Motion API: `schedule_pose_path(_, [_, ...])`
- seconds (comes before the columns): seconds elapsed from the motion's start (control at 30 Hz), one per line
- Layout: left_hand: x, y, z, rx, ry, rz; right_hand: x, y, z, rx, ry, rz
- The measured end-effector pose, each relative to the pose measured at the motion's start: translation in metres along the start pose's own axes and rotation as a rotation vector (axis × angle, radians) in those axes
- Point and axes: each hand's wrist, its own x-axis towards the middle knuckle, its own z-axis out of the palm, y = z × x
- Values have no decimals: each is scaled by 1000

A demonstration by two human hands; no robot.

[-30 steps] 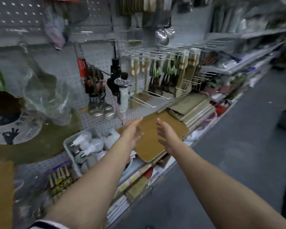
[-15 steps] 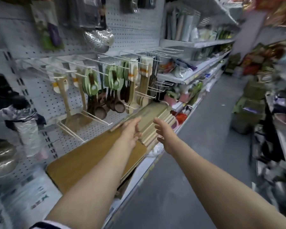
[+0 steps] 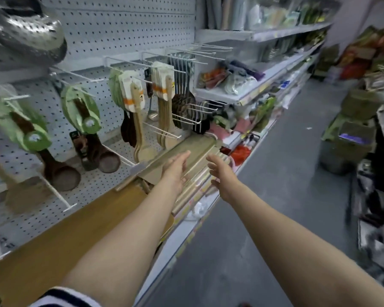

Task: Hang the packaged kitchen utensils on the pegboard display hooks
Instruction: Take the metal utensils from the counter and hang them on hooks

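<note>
Both your hands, left and right, reach out spread, each grip empty; wooden spoons hang on hooks just beyond.

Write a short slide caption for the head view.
Both empty hands, left hand and right hand, reach toward wooden boards below hanging utensils.

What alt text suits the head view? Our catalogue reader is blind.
Two bare arms reach forward, left hand and right hand open and empty, over stacked wooden boards on a shop shelf. Packaged wooden spoons hang from pegboard hooks behind.
</note>
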Motion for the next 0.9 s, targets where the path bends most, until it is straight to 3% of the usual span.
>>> schedule_pose_path(0.13, [56, 1, 50, -16, 62, 89, 73, -25, -41, 0, -66, -11])
schedule_pose_path(0.27, [95, 5, 106, -37, 183, 65, 137, -55, -89, -27, -149, 51])
schedule_pose_path(0.43, [148, 31, 168, -15, 216, 158, 233, -119, -125, -97, -240, 29])
schedule_pose_path(0.6, [201, 46, 180, 15, 318, 259, 300, -136, -111, -136, -337, 49])
schedule_pose_path(0.9, [350, 98, 197, -42, 383, 431, 443, -162, -53, -265, -512, -119])
